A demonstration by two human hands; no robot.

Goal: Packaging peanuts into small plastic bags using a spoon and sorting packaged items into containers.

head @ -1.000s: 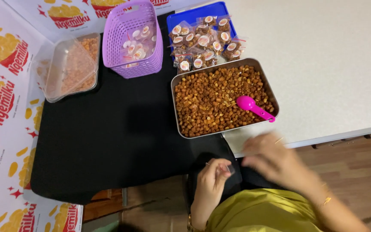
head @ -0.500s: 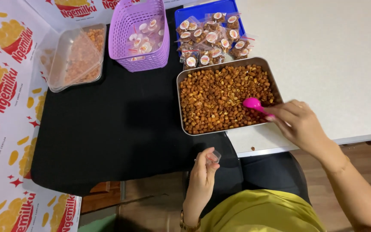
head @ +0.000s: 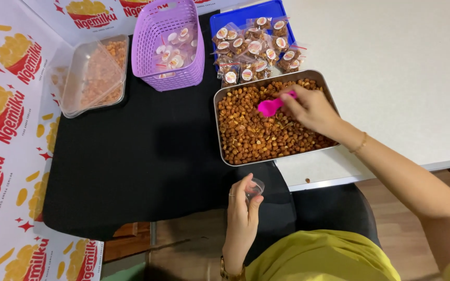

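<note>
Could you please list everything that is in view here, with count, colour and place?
Tray: one, metal, right of the black mat, full of brown snack pieces.
Scoop: one, pink, over the tray, in the right hand.
Packets: many, clear with round labels, on the blue tray behind the metal one.
Blue tray: one, far edge of the table.
Basket: one, purple, far middle, holding small labelled items.
Tub: one, clear plastic, far left, orange-brown contents.
Mat: one, black, centre.
Table: white, right.
Cup: one, small, clear, in the left hand.
Left hand: near edge, holding the cup.
Right hand: over the tray, gripping the scoop.
</note>
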